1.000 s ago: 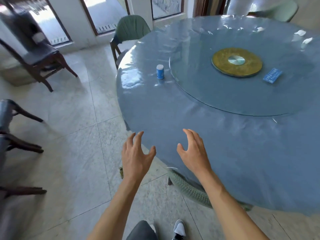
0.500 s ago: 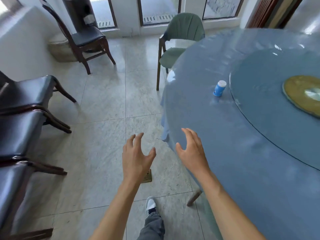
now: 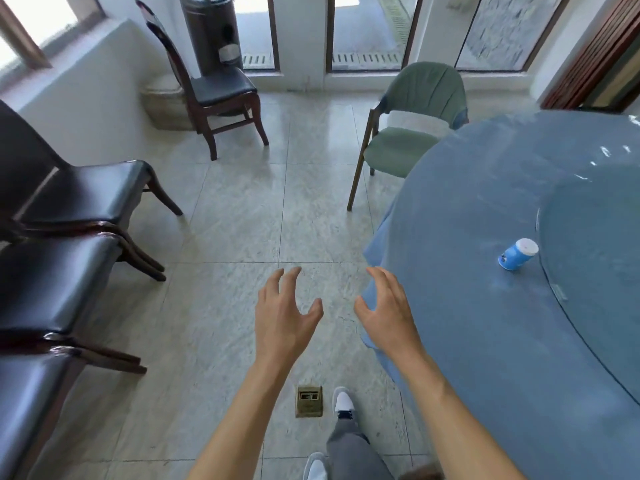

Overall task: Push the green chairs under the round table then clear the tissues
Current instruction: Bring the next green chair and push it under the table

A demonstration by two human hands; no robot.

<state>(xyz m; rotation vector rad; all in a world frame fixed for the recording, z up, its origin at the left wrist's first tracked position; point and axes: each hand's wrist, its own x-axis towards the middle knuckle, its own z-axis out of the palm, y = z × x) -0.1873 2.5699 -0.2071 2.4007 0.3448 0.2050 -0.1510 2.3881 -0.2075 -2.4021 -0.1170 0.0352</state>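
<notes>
Both hands hang in the air over the floor, left hand and right hand with grip apart, fingers spread, holding nothing. The green chair stands far right, seat partly under the round bench.

Dark wooden chairs line the left edge — another stands at upper centre; a brass floor socket sits bottom centre.
</notes>
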